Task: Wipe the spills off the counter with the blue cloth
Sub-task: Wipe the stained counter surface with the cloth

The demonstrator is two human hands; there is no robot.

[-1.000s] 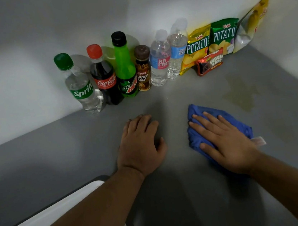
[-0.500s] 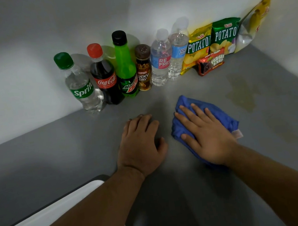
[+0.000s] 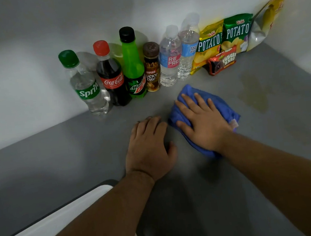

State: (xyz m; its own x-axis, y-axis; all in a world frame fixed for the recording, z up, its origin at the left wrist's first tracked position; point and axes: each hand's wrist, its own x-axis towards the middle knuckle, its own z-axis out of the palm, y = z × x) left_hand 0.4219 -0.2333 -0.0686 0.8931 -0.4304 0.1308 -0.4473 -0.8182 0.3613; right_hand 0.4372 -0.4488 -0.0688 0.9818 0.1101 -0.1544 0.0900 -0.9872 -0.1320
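Note:
The blue cloth [image 3: 219, 104] lies bunched on the grey counter [image 3: 57, 153], just in front of the bottles. My right hand [image 3: 202, 122] presses flat on top of it, fingers spread and pointing toward the bottles. My left hand [image 3: 150, 148] rests palm down on the bare counter right beside the cloth, holding nothing. A yellowish spill [image 3: 253, 92] stains the counter to the right of the cloth, apart from it.
A row of bottles stands along the back wall: Sprite [image 3: 86, 87], Coca-Cola [image 3: 111, 76], Mountain Dew [image 3: 133, 65], Kopiko [image 3: 152, 67], two water bottles [image 3: 170, 57]. Snack bags [image 3: 225, 38] and a fudge bar pack [image 3: 222, 62] lean in the right corner. A white tray [image 3: 47, 229] sits at front left.
My right hand has slid the cloth to the left and away from me, toward the bottles and closer to my left hand. The left hand has stayed in place.

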